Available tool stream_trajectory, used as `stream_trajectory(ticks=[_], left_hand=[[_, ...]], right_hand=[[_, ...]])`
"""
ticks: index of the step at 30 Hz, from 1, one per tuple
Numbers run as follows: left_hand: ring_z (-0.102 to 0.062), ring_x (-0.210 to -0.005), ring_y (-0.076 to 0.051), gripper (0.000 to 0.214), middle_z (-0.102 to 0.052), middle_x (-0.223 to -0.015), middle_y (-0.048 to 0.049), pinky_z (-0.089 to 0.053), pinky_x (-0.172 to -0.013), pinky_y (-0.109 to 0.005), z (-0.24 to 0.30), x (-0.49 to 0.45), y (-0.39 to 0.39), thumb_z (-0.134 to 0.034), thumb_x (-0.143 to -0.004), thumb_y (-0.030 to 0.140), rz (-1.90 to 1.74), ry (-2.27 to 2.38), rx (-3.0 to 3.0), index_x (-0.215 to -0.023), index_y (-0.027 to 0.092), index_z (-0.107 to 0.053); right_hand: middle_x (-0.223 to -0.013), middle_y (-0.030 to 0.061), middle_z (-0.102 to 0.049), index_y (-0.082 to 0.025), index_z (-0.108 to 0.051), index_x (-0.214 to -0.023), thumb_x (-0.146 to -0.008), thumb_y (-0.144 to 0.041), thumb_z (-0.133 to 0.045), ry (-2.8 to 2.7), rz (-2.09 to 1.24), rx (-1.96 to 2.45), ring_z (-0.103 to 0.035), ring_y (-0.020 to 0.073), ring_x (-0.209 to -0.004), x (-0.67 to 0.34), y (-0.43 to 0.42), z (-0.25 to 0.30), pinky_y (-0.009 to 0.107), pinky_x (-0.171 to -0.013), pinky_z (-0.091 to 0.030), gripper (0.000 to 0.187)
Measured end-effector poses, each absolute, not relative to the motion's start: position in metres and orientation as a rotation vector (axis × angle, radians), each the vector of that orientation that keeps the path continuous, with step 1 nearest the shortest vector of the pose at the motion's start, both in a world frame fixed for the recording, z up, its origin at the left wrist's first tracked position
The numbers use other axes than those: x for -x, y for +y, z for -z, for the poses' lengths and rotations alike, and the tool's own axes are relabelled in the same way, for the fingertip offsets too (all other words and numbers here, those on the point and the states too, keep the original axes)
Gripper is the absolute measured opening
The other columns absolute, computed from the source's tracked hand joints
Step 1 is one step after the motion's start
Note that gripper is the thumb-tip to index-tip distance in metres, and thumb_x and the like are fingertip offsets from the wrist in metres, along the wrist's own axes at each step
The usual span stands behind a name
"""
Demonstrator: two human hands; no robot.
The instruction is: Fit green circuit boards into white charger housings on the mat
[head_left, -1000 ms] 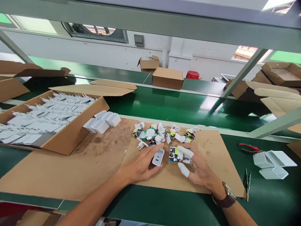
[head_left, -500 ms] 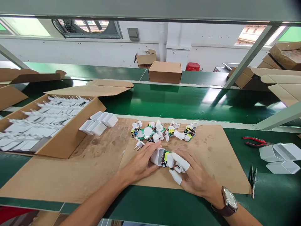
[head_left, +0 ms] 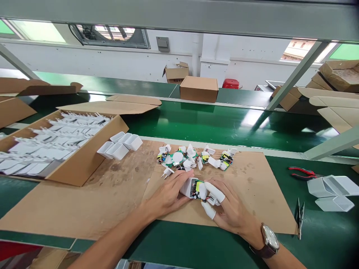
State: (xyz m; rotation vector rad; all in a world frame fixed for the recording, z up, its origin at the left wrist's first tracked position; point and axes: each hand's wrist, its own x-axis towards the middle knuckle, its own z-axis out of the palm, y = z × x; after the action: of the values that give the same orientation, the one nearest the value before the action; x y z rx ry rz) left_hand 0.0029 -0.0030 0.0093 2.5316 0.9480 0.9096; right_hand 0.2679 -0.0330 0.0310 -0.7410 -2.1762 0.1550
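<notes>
A box [head_left: 84, 164] of white parts sits on the left. Mid desk [head_left: 196, 243], the left hand [head_left: 168, 196] grips a white case [head_left: 187, 185], open end turned right to meet the green board [head_left: 198, 185] that the right hand [head_left: 230, 211] pinches. Pliers [head_left: 303, 172] lie far right.

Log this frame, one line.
left hand: grips white shell | right hand: holds circuit board at shell mouth | under: cardboard sheet

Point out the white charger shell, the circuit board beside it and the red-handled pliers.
white charger shell [head_left: 186, 186], head view, its side wall
circuit board [head_left: 198, 185], head view, green end by the shell
red-handled pliers [head_left: 300, 170], head view, upper handle
</notes>
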Motion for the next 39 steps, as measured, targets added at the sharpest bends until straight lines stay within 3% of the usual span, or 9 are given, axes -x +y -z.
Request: stream_trajectory(ticks=[13,23,39], left_hand=[[-0.061,-0.135,-0.03,0.077,-0.066,-0.141,-0.0139,-0.058,-0.11,-0.044,-0.007,-0.004,-0.005,-0.063,-0.102,0.022,-0.881,0.943,-2.577,-0.168,0.026,-0.023],[-0.063,-0.131,-0.029,0.078,-0.066,-0.138,-0.014,-0.059,-0.107,-0.043,-0.008,-0.004,-0.005,-0.062,-0.103,0.022,-0.891,0.936,-2.571,-0.169,0.026,-0.021],[-0.065,-0.126,-0.028,0.078,-0.068,-0.138,-0.0139,-0.058,-0.107,-0.042,-0.008,-0.007,-0.004,-0.068,-0.099,0.02,-0.971,0.923,-2.586,-0.167,0.022,-0.03]], right_hand=[[-0.134,0.0211,-0.066,-0.012,-0.04,-0.158,-0.089,-0.003,-0.058,-2.227,-0.153,0.754,-0.062,0.0333,-0.124,-0.269,-0.033,-0.024,0.054,-0.099,-0.062,0.072],[-0.134,0.0205,-0.066,-0.014,-0.037,-0.161,-0.093,-0.005,-0.057,-2.233,-0.147,0.798,-0.063,0.0328,-0.124,-0.267,-0.034,-0.026,0.052,-0.1,-0.061,0.072],[-0.134,0.0221,-0.065,-0.011,-0.041,-0.157,-0.088,-0.004,-0.059,-2.222,-0.133,0.78,-0.061,0.0341,-0.127,-0.267,-0.034,-0.021,0.053,-0.1,-0.061,0.071]])
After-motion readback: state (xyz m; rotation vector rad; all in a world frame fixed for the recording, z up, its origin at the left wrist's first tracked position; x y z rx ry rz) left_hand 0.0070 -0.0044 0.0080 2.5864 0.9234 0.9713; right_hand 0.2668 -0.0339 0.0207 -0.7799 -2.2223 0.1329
